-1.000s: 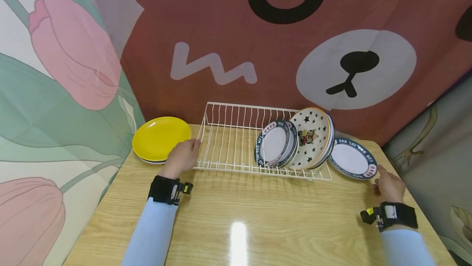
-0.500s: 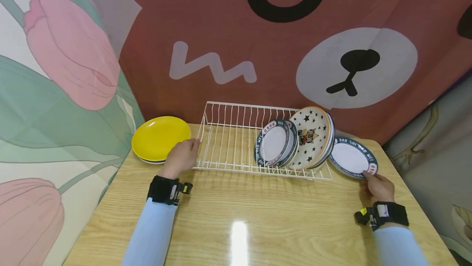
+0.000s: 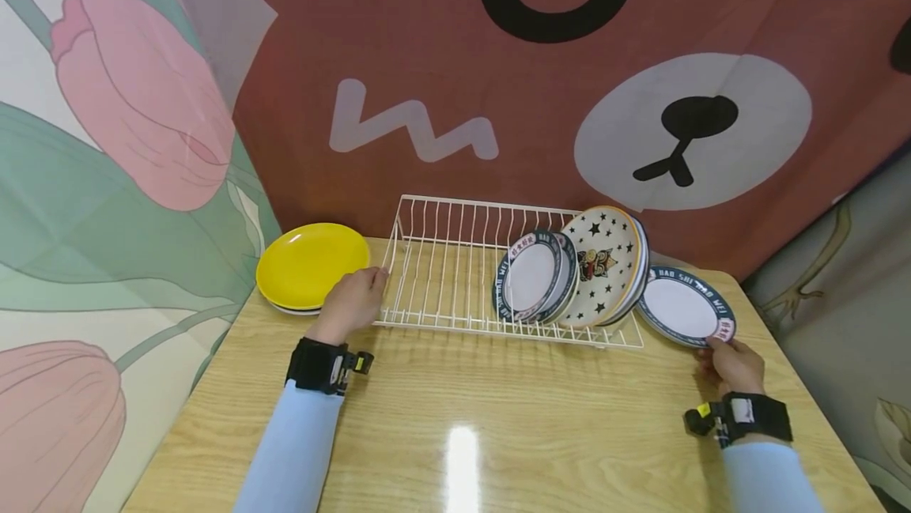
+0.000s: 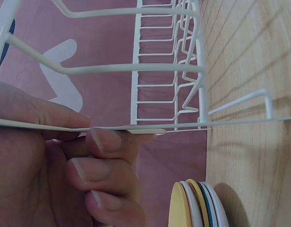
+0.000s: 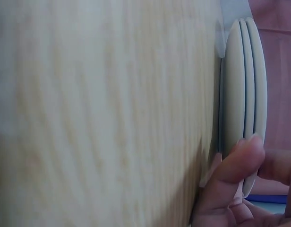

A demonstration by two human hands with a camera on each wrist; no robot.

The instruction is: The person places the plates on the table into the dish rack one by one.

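My left hand (image 3: 351, 303) grips the left end of a white wire dish rack (image 3: 434, 323), thumb and fingers around its side wire (image 4: 107, 126). On the table at the right lies a small stack of white plates with blue lettered rims. My right hand (image 3: 738, 363) pinches the near right rim of the top plate (image 3: 686, 307), thumb above and fingers below. Close up in the right wrist view, the stacked plates (image 5: 236, 94) show edge-on with my fingers at their rim. Small blue-rimmed plates (image 3: 530, 276) and a larger star-patterned plate (image 3: 605, 280) lean in the rack's right part.
A yellow plate (image 3: 313, 264) tops another stack left of the rack, just beyond my left hand. The wooden table (image 3: 512, 418) runs toward me. Behind the rack hangs a reddish-brown cloth (image 3: 427, 39) with a bear print, and a floral cloth (image 3: 128, 260) stands at the left.
My right hand has moved left from beside the plate stack onto the rim of the top plate and pinches it. The left hand has stayed on the rack.
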